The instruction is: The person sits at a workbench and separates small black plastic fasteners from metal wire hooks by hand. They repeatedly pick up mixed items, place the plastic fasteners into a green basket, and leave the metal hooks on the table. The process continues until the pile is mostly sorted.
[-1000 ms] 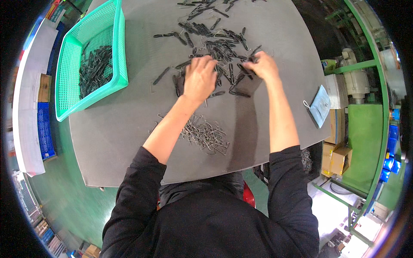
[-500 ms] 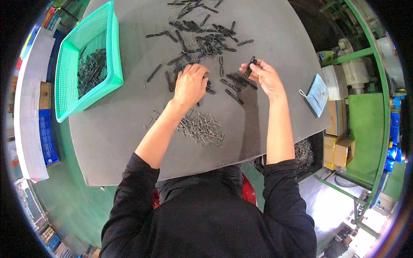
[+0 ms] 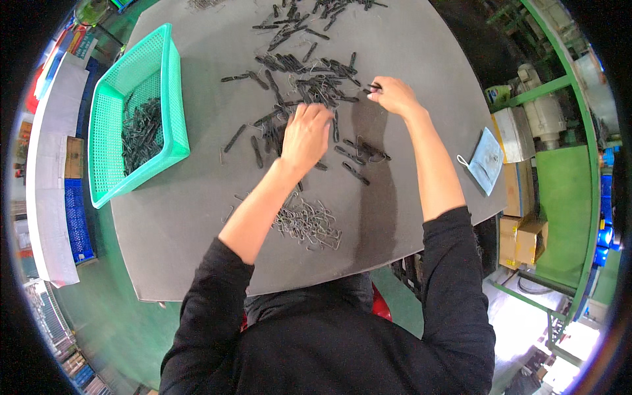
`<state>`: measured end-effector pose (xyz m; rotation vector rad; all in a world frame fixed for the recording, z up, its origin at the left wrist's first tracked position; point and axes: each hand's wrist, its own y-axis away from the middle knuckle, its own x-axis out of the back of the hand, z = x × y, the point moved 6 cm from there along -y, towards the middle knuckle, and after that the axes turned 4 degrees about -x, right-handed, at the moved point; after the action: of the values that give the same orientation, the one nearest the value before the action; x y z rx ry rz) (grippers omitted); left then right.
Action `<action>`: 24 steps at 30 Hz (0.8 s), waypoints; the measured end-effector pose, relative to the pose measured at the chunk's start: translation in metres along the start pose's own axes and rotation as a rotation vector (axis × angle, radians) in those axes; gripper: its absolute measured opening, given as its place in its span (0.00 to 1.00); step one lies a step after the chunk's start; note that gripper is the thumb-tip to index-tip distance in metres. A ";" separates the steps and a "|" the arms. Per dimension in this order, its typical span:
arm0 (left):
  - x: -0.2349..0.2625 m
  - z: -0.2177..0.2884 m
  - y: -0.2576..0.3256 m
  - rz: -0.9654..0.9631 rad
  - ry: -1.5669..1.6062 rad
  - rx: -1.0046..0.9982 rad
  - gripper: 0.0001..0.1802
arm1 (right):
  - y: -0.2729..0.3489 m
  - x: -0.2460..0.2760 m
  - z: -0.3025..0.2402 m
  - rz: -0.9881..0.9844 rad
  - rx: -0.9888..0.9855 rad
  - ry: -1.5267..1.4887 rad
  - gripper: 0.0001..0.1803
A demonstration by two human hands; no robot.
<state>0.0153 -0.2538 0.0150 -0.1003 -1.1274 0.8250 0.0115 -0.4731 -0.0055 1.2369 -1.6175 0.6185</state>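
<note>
Black clothes pegs (image 3: 322,87) lie scattered in loose heaps over the grey table. Above the near side of the main heap, my left hand (image 3: 307,137) reaches down with bent fingers. Its fingertips are hidden and slightly blurred, so its grip does not show. Off to the right of the heap, my right hand (image 3: 395,97) is closed, pinching a black clothes peg (image 3: 374,88) between thumb and fingers, clear of the others. Between my forearms rests a pile of small silvery wire hooks (image 3: 308,225). Several single pegs (image 3: 355,173) lie below my right hand.
A green mesh basket (image 3: 174,99), partly filled with black pegs, stands at the table's left edge. On the right edge lies a light blue face mask (image 3: 486,161). Cardboard boxes (image 3: 523,238) and a green metal frame (image 3: 580,164) are beyond the table on the right.
My right hand has moved up and slightly left, turning its back upward, with the peg still pinched. My left hand has shifted right over the heap. The whole view has tilted a little.
</note>
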 end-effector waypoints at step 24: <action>-0.022 -0.028 -0.024 -0.171 0.252 0.527 0.19 | 0.148 -0.017 0.060 0.034 -0.333 -1.771 0.07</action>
<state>0.0479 -0.2753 -0.0035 0.3196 -0.6463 0.9028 -0.1482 -0.4630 -0.0222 1.4913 -2.8731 -1.1162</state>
